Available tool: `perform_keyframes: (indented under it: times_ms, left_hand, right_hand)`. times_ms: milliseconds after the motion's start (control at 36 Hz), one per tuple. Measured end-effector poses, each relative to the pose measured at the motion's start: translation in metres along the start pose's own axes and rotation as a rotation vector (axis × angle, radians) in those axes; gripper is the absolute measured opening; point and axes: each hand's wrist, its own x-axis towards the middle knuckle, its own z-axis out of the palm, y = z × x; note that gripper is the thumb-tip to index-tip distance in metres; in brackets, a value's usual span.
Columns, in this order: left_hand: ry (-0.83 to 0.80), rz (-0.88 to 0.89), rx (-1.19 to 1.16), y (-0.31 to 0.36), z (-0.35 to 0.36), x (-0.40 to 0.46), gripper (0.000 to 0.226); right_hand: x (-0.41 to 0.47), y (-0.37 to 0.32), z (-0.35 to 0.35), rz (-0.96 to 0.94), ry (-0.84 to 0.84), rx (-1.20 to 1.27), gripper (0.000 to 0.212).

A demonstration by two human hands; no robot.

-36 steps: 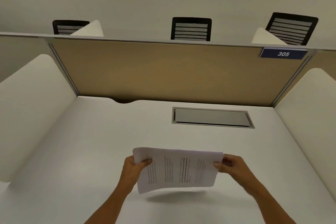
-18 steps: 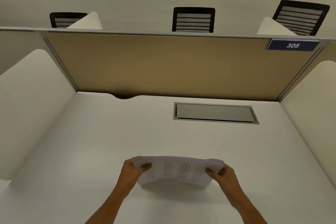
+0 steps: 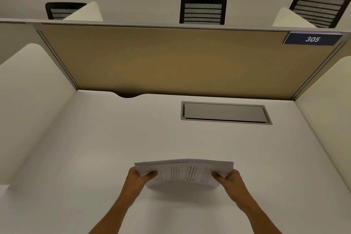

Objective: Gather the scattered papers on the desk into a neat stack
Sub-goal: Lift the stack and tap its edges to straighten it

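White papers: the papers (image 3: 183, 174) are sitting as one bundle between both hands, low over the near middle of the bench (image 3: 95, 148); whether the sagging underside is touching the surface is not clear.
Left hand: the left hand (image 3: 139, 176) is grasping the left edge, thumb lying on the top sheet, fingers hidden beneath.
Right hand: the right hand (image 3: 230, 177) is pinching the right edge the same way, thumb on top.
Shape: the bundle is bowing, its far edge arching up and its middle drooping toward the person.
Progress: no loose sheets are showing elsewhere on the bench, so gathering is looking done; squaring and setting down are likely remaining.
Risk, fanning: the far edge is showing stepped layers, so sheets are probably not flush; letting go now could be leaving a ragged stack.
Risk, slipping: with only the two short edges held, an easing thumb could be letting the lower sheets slide out.
Risk, creasing: pushing the hands closer could be buckling the bowed middle.
Surroundings: a grey hatch (image 3: 225, 113) is lying well beyond the papers, near the tan panel (image 3: 171, 59).
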Motion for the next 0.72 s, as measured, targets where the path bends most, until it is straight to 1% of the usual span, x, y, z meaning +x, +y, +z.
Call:
perform_keyframes:
  times_ms: [139,333,444,528,583,722]
  left_hand:
    - [0.000,-0.004,0.005,-0.008,0.004,0.000,0.027]
    - [0.028,0.038,0.013,0.003,0.002,0.000,0.025]
    - [-0.018,0.019,0.037,-0.001,0.001,0.000,0.019]
    - [-0.005,0.006,0.025,-0.003,0.002,0.000,0.020]
    - [0.002,0.012,0.019,-0.003,0.003,0.000,0.022]
    - [0.014,0.034,0.006,0.001,0.001,0.002,0.022]
  right_hand:
    - [0.000,0.002,0.005,0.014,0.013,-0.006,0.020]
    - [0.001,-0.004,0.001,-0.004,0.068,-0.012,0.017]
    - [0.001,0.005,0.002,0.044,0.043,-0.019,0.019]
    - [0.002,0.008,0.003,0.079,0.026,-0.026,0.016]
    - [0.003,0.008,0.003,0.078,0.019,-0.053,0.012]
    - [0.004,-0.002,0.001,0.032,0.039,-0.067,0.016]
